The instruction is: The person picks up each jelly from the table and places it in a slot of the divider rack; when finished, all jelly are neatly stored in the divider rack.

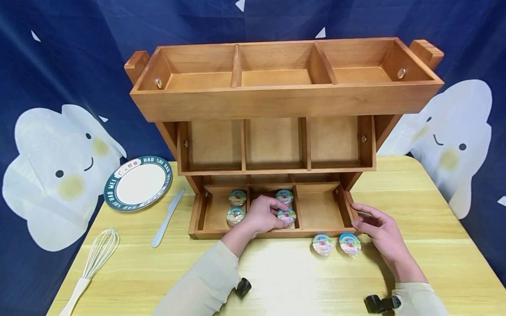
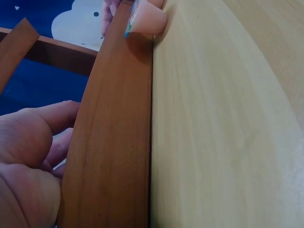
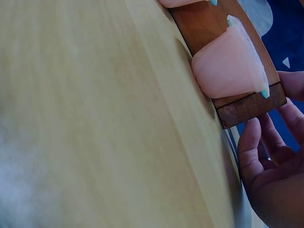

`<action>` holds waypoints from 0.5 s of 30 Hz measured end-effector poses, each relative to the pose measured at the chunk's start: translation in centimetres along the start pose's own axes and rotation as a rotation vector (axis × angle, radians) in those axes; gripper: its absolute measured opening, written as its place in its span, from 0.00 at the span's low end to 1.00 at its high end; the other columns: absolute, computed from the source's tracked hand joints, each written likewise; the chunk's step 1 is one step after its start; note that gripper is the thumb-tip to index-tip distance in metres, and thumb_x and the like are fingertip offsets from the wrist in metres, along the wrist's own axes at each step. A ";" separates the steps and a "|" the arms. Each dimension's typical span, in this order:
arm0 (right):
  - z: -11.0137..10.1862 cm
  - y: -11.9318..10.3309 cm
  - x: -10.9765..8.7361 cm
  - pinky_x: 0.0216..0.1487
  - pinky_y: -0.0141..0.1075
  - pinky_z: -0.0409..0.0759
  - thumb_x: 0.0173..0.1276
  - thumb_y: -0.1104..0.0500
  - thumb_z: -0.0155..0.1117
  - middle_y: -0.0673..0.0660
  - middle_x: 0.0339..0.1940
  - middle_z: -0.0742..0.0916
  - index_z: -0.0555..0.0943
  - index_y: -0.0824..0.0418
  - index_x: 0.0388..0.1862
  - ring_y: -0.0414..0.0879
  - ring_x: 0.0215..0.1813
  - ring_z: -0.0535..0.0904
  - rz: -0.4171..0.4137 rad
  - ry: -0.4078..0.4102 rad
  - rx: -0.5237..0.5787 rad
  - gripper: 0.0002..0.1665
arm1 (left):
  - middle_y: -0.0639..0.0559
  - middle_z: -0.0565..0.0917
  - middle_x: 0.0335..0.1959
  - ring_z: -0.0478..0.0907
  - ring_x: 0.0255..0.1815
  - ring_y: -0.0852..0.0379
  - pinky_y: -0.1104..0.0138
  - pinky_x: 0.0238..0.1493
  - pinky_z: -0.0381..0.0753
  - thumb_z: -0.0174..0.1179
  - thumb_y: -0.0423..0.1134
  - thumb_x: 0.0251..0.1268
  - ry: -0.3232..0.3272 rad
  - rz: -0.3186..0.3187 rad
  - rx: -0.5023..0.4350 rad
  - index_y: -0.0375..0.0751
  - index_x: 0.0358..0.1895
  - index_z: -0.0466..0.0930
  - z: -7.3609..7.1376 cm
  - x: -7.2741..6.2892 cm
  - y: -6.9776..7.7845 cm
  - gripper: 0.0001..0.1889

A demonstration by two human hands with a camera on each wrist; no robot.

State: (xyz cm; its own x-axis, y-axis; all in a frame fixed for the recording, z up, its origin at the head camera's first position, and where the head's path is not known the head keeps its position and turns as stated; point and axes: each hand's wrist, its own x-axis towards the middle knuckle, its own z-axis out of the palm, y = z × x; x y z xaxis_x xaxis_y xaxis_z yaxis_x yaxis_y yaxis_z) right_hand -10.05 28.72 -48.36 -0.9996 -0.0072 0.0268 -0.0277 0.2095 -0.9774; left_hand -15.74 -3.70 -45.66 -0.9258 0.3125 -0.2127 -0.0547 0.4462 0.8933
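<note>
My left hand (image 1: 264, 215) reaches over the front board of a wooden rack's bottom tray and pinches a jelly cup (image 1: 287, 217) in the middle compartment. The board hides that cup in the left wrist view. Behind it sits another jelly cup (image 1: 284, 195). Two more, a rear jelly cup (image 1: 237, 197) and a front jelly cup (image 1: 235, 216), stand in the left compartment. At the tray's right end, my right hand (image 1: 377, 233) holds the side wall (image 1: 353, 211) near its front corner. Beside that corner are two pink jelly cups (image 1: 350, 244) on the table.
Above the bottom tray, the three-tier wooden rack (image 1: 280, 105) has two more divided trays, the top one jutting forward. A green-rimmed plate (image 1: 109, 190), a pale plastic knife (image 1: 168, 218) and a white whisk (image 1: 95, 259) lie on the left of the wooden table (image 1: 156, 280).
</note>
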 end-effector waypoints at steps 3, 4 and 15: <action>0.0 -0.1 0.0 0.43 0.25 0.78 0.67 0.68 0.68 0.44 0.51 0.83 0.77 0.68 0.65 0.41 0.48 0.76 -0.001 -0.001 -0.014 0.27 | 0.56 0.82 0.40 0.77 0.37 0.58 0.66 0.37 0.80 0.80 0.28 0.41 -0.001 0.009 -0.010 0.44 0.40 0.90 -0.1 0.0 0.0 0.18; 0.0 -0.1 0.0 0.44 0.25 0.78 0.67 0.68 0.68 0.44 0.52 0.83 0.77 0.68 0.65 0.41 0.48 0.76 -0.001 -0.001 -0.021 0.27 | 0.56 0.82 0.40 0.77 0.37 0.58 0.66 0.38 0.80 0.80 0.28 0.41 -0.002 0.008 -0.017 0.43 0.40 0.90 -0.2 -0.1 0.1 0.18; 0.1 -0.2 -0.1 0.44 0.25 0.78 0.67 0.68 0.68 0.43 0.51 0.83 0.77 0.68 0.65 0.41 0.48 0.76 0.001 0.002 -0.036 0.27 | 0.47 0.85 0.44 0.82 0.43 0.52 0.66 0.40 0.84 0.80 0.28 0.43 0.006 0.000 -0.143 0.35 0.49 0.86 -1.3 -1.4 0.6 0.24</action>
State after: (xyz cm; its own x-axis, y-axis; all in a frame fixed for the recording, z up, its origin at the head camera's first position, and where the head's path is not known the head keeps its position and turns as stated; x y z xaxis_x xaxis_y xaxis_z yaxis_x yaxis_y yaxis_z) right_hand -9.99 28.62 -48.13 -0.9996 -0.0053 0.0261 -0.0266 0.2447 -0.9692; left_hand -14.99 -4.94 -44.37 -0.9279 0.3076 -0.2107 -0.1068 0.3221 0.9407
